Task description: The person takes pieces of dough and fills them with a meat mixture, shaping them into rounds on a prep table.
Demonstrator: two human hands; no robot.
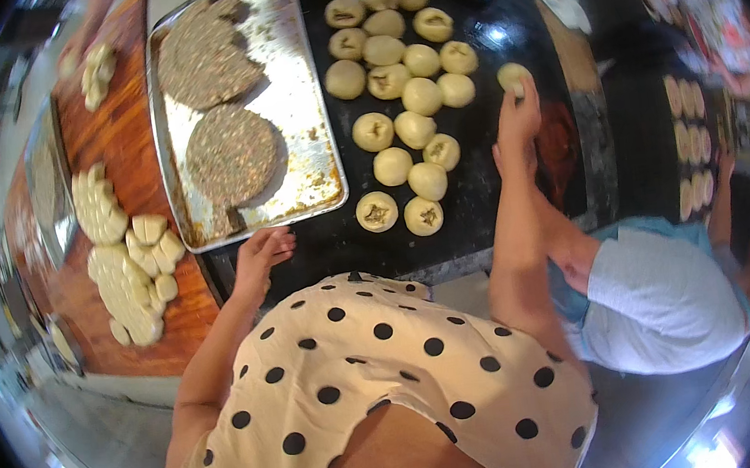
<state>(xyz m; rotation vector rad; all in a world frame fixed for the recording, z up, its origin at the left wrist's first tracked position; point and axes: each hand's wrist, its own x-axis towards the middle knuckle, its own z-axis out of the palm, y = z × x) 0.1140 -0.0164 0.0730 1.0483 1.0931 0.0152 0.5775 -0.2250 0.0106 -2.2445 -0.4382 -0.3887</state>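
Observation:
My right hand point(520, 115) stretches over the dark worktop point(324, 271), its fingers closed on a pale dough ball point(513, 75). Several dough balls point(422, 96) lie left of it, some smooth, some with pinched, creased tops showing filling. By the near edge of a metal tray point(333, 179), my left hand point(266, 256) hovers with loosely bent fingers and nothing visible in them. On that tray sit two slabs of speckled brown filling: a round one point(231, 155) and, beyond it, a larger one point(205, 55) with a piece gone from its side.
Cut dough pieces point(124, 283) rest on a wooden board point(84, 333) at left, near a broad metal blade point(50, 190). A co-worker in a grey sleeve point(665, 295) reaches in from the right, their forearm point(568, 241) passing behind mine. Another person's hand shows at far left.

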